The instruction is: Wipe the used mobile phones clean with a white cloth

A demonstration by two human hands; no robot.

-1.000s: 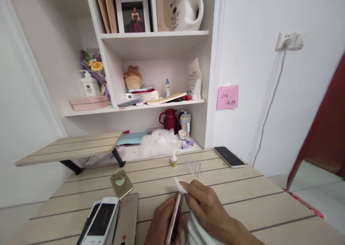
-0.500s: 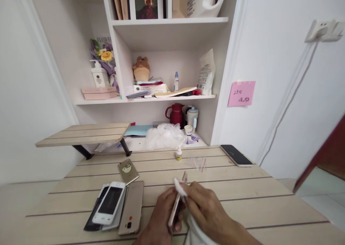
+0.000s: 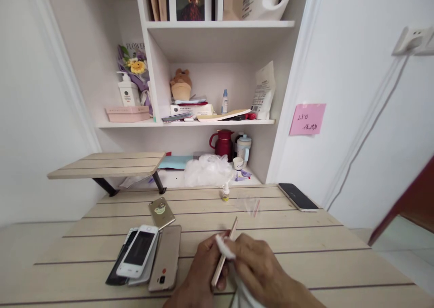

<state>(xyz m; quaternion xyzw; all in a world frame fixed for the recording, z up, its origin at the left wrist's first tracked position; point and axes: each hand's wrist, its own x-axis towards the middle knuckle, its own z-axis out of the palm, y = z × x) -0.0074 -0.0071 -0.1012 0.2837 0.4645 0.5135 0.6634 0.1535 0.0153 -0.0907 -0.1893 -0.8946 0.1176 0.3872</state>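
My left hand (image 3: pixel 203 268) is wrapped round a thin phone (image 3: pixel 219 271), which is tilted with its narrow edge facing up. Against that edge, my right hand (image 3: pixel 259 265) pinches a white cloth (image 3: pixel 225 248); more white fabric hangs below the right hand. To the left lie a gold-brown phone (image 3: pixel 165 258) and a white phone (image 3: pixel 138 251), the latter stacked on others. Behind them is a gold phone (image 3: pixel 162 213) with a green sticker.
A small bottle (image 3: pixel 225 192) and a clear plastic bag (image 3: pixel 247 204) lie beyond my hands on the slatted table (image 3: pixel 305 265). A black-screened phone (image 3: pixel 297 196) is at the back right, a raised wooden stand (image 3: pixel 108 164) at the back left. White shelves rise behind.
The held phone has turned so that its edge shows more and its dark face less. The white cloth has moved slightly down and left along it. The camera view has shifted slightly.
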